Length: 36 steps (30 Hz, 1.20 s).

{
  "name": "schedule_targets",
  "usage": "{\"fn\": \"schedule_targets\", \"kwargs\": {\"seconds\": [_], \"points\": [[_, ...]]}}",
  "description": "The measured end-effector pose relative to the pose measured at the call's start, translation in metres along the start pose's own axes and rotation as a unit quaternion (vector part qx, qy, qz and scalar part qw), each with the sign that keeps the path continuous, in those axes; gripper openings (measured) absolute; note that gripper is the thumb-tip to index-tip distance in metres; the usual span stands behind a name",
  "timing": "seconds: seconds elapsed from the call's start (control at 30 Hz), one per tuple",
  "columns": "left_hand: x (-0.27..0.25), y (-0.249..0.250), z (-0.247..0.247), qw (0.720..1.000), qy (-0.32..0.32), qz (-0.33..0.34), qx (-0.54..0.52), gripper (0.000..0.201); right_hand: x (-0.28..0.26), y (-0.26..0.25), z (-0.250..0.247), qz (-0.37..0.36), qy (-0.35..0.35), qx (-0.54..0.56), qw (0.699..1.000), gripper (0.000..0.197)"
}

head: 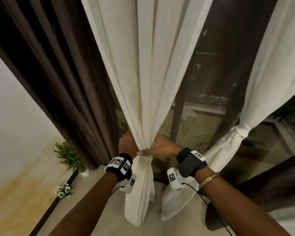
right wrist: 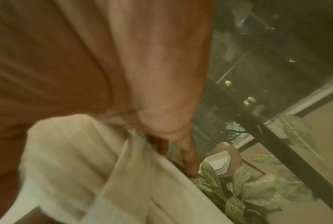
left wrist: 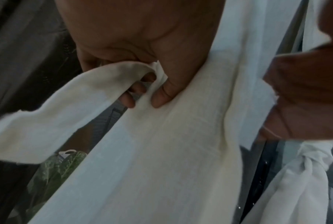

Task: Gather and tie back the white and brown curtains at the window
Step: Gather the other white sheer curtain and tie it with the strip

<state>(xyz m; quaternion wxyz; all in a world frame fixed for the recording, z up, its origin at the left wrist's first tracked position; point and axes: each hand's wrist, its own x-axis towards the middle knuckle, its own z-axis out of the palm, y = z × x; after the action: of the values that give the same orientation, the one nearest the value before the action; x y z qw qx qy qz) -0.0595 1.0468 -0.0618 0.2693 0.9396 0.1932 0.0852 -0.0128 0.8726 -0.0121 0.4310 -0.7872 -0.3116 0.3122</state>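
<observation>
A white curtain (head: 143,74) hangs in the middle of the head view, gathered into a narrow bunch at waist height. My left hand (head: 127,145) is at the bunch's left side. In the left wrist view its fingers (left wrist: 129,97) curl round a loose white cloth strip (left wrist: 65,109) while the thumb presses on the curtain (left wrist: 161,151). My right hand (head: 162,149) grips the bunch from the right, thumb across its front. The brown curtain (head: 58,65) hangs loose to the left. A second white curtain (head: 235,135) at the right is tied in a knot (left wrist: 313,157).
The dark window mesh (head: 203,74) is behind the curtains, with leafy plants (right wrist: 257,189) outside. A potted green plant (head: 71,157) and white flowers (head: 63,189) stand on the floor by the wall at the left. More brown curtain (head: 271,184) hangs at the lower right.
</observation>
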Motion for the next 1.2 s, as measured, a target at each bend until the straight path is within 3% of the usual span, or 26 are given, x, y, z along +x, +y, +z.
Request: {"fn": "schedule_targets", "kwargs": {"seconds": [0.13,0.2,0.23,0.3,0.4,0.5,0.6,0.7,0.77,0.9,1.0,1.1,1.2], "points": [[-0.005,-0.005,-0.008,0.998,0.022,-0.032,-0.054,0.052,0.012,-0.008,0.005,0.025,0.186,-0.001,0.982,0.049],[-0.008,-0.015,-0.010,0.995,0.016,-0.049,-0.090,0.052,0.010,-0.007,-0.002,0.041,0.215,0.016,0.976,0.042],[-0.011,-0.023,-0.009,0.993,0.012,-0.048,-0.105,0.043,0.008,-0.008,-0.006,0.041,0.222,0.031,0.974,0.041],[-0.021,-0.035,-0.008,0.989,0.014,-0.050,-0.142,0.029,0.006,-0.007,-0.011,0.048,0.224,0.050,0.972,0.041],[-0.040,-0.046,-0.009,0.988,0.058,-0.005,-0.144,0.029,0.010,-0.003,-0.020,0.068,0.223,0.072,0.970,0.043],[-0.057,-0.047,0.003,0.991,0.039,0.049,-0.121,0.018,0.014,0.001,-0.025,0.089,0.223,0.080,0.967,0.043],[-0.078,-0.029,0.027,0.985,0.013,0.162,-0.047,0.023,0.015,-0.002,-0.020,0.095,0.213,0.064,0.970,0.045],[-0.091,0.004,0.045,0.961,-0.019,0.277,0.020,0.018,0.018,-0.005,-0.012,0.084,0.188,0.046,0.977,0.028],[-0.088,0.019,0.047,0.952,-0.014,0.304,-0.020,0.019,0.020,-0.003,-0.009,0.069,0.174,0.006,0.982,0.027],[-0.071,0.019,0.028,0.927,0.051,0.307,-0.207,0.011,0.015,0.011,-0.017,0.061,0.157,-0.050,0.984,0.042],[-0.062,0.018,0.019,0.918,-0.073,0.340,-0.188,0.009,0.011,0.024,-0.023,0.045,0.159,-0.062,0.984,0.037],[-0.050,0.020,0.028,0.927,-0.167,0.259,-0.215,0.021,0.012,0.027,-0.023,0.019,0.130,-0.055,0.990,0.043],[-0.032,0.018,0.031,0.962,-0.138,0.166,-0.168,0.045,0.013,0.029,-0.024,0.030,0.097,0.133,0.986,0.045]]}}
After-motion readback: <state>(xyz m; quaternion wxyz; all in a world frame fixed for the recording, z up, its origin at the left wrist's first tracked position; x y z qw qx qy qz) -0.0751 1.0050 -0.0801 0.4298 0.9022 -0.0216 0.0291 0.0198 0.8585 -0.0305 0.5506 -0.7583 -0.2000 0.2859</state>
